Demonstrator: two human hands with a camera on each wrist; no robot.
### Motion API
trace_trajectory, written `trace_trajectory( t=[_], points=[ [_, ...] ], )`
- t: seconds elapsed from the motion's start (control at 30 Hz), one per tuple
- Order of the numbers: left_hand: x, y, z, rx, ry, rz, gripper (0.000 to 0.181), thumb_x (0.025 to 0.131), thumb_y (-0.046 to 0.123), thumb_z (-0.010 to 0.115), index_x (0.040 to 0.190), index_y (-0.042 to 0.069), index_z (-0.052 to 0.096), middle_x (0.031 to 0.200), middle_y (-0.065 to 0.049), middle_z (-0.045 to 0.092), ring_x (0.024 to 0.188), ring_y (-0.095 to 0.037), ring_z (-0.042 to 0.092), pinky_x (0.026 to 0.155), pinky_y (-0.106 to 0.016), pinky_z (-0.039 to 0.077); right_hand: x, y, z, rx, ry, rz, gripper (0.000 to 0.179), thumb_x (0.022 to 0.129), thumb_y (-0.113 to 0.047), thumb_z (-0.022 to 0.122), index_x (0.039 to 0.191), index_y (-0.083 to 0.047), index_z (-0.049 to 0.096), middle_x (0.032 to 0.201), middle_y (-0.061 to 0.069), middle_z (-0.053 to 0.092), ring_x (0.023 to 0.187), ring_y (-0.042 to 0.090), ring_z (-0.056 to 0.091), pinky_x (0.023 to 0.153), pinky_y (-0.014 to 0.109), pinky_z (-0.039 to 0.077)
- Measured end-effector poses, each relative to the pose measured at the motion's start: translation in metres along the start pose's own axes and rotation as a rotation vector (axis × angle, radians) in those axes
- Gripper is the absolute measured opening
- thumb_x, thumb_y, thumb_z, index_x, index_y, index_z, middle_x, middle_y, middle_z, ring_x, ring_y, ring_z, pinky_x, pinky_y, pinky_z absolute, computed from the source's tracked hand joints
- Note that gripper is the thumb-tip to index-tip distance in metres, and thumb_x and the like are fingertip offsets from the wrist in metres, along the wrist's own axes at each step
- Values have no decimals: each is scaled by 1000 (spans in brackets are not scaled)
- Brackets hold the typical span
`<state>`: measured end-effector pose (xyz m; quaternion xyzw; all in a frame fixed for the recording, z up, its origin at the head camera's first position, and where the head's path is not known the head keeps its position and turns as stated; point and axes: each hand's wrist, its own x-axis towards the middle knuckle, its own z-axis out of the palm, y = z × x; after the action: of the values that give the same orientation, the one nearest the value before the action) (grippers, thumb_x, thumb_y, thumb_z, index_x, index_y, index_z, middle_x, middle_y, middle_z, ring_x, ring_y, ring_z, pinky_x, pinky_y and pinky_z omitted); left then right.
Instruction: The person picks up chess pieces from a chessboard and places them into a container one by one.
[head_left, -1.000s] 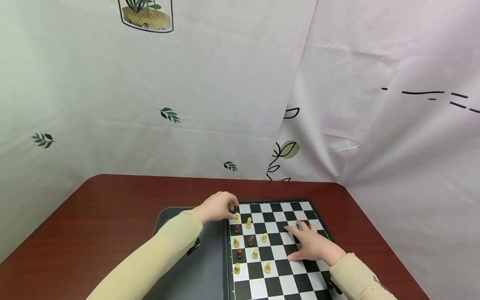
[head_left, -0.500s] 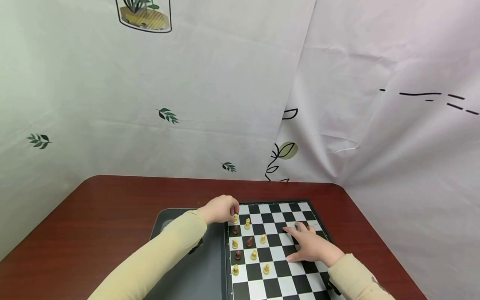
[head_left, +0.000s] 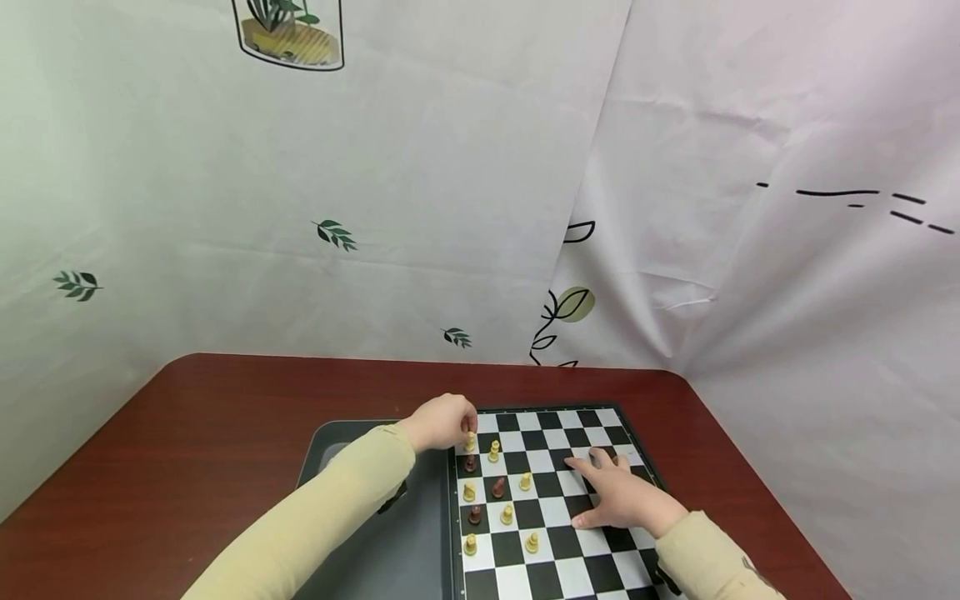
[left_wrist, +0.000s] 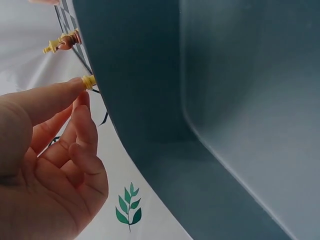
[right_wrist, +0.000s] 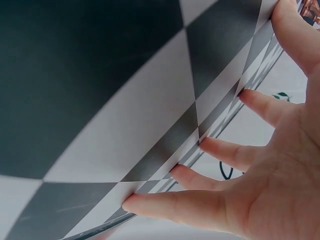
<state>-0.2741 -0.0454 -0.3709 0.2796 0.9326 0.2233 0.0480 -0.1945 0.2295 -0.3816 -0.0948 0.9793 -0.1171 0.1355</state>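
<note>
My left hand [head_left: 441, 422] is at the far left corner of the chessboard [head_left: 517, 577]. Its thumb and forefinger pinch a pale yellow chess piece [left_wrist: 89, 81], whose top is hidden behind the fingers. Just nearer on the same edge stands a dark brown chess piece [head_left: 470, 463], with another yellow piece [head_left: 493, 451] to the right. On the board's right side lies my right hand [head_left: 626, 498], fingers spread. Its fingertips [right_wrist: 131, 202] touch the squares, and the palm is arched above them.
Several more yellow and brown pieces, such as a yellow pawn-like piece [head_left: 532, 542], stand on the board's left half. A grey tray [head_left: 405, 533] adjoins the board's left edge. The reddish-brown table [head_left: 187, 433] ends at a printed white curtain [head_left: 412, 167].
My left hand has closed in on the yellow piece at the far corner, thumb and forefinger coming together on it. The right hand keeps its place.
</note>
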Motion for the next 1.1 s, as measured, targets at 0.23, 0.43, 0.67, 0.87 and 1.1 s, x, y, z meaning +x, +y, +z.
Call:
trace_trajectory(
  t=[0.23, 0.43, 0.67, 0.87, 1.1],
  points=[
    [-1, -1, 2, -30, 16, 5, 12, 82, 0, 66, 74, 9, 66, 66, 3, 55, 60, -11, 46, 58, -27, 40, 2, 1, 0, 6, -8, 1, 84, 65, -36, 84, 136, -10, 48, 143, 27, 33, 124, 53, 32, 89, 64, 39],
    [-4, 0, 4, -36, 33, 5, 9, 84, 2, 66, 76, 8, 65, 69, 1, 54, 63, -13, 46, 59, -28, 39, 3, 1, 1, -2, -13, 10, 85, 65, -37, 83, 137, -10, 47, 143, 28, 33, 125, 54, 31, 90, 65, 38],
    [-6, 1, 2, -37, 48, -10, 8, 85, 3, 66, 78, 8, 66, 69, 0, 54, 62, -13, 46, 58, -28, 37, 3, 1, 1, -5, -17, 2, 85, 65, -38, 83, 136, -9, 47, 142, 28, 33, 124, 55, 31, 90, 66, 38],
    [-7, 3, -4, -62, 70, -2, 7, 85, 3, 65, 79, 7, 66, 69, 0, 55, 61, -13, 46, 57, -27, 37, 2, 1, 0, -8, -16, 3, 85, 65, -38, 83, 137, -9, 47, 142, 28, 33, 124, 54, 31, 89, 66, 38],
    [-9, 4, -8, -56, 72, 10, 7, 85, 5, 67, 79, 9, 66, 68, 2, 55, 61, -12, 47, 58, -27, 39, 3, 1, 1, -12, -18, 1, 86, 65, -39, 83, 137, -9, 47, 142, 28, 33, 124, 55, 31, 90, 66, 37]
  ],
)
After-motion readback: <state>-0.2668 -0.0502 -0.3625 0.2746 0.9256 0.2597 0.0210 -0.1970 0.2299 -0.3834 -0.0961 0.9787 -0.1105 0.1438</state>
